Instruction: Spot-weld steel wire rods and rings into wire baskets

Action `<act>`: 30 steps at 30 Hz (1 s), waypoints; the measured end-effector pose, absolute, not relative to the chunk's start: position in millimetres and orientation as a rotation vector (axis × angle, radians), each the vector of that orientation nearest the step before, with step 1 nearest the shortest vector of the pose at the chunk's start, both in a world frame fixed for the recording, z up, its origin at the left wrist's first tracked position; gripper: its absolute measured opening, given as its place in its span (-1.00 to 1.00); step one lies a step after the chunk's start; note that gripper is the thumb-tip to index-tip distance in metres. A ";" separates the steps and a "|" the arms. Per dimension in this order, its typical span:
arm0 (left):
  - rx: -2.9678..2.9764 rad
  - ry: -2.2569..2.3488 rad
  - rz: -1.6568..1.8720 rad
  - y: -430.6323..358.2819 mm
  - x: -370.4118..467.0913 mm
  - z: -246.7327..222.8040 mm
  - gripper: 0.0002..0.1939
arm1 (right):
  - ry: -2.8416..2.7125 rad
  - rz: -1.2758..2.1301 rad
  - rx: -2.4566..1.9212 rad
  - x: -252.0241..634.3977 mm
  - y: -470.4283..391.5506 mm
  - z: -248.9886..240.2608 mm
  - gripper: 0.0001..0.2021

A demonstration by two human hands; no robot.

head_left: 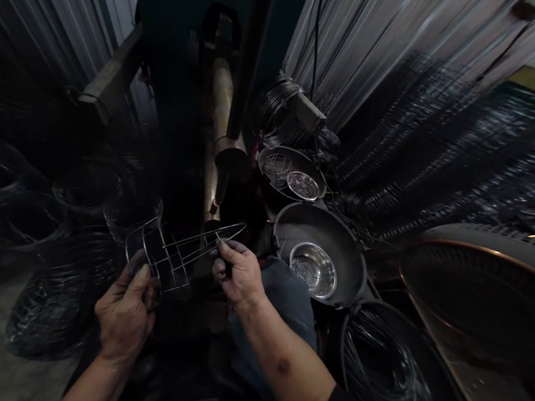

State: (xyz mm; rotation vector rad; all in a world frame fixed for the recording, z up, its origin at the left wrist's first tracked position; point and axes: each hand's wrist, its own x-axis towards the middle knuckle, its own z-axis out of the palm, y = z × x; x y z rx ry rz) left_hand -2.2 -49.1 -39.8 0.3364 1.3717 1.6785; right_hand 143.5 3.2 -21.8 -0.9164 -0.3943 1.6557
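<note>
At the far left, dark coils of thin black wire [46,310] lie heaped on the dusty grey floor, dull and springy-looking. The left hand [125,316] is closed around the rounded end of a half-built cage of thin bright steel wire [178,251], held low in front of the person, just left of centre; its ring and several cross-bars look already joined, while the long ribs run to a pointed tip that appears not yet closed, so I judge the frame partly made with more joints left. The right hand [237,275] pinches a rib near that tip, fingers curled tight on it. Right of it, a wide dark metal pan [339,248] holds a small shiny steel bowl [313,269]; further right sit a large copper-rimmed round wire guard [480,298] and blurred stacks of grilles.
</note>
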 end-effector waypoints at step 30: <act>0.424 1.422 1.691 -7.9 -1.8 -13.1 -0.56 | -0.359 1.528 -0.851 132.4 45.0 -4.9 -0.81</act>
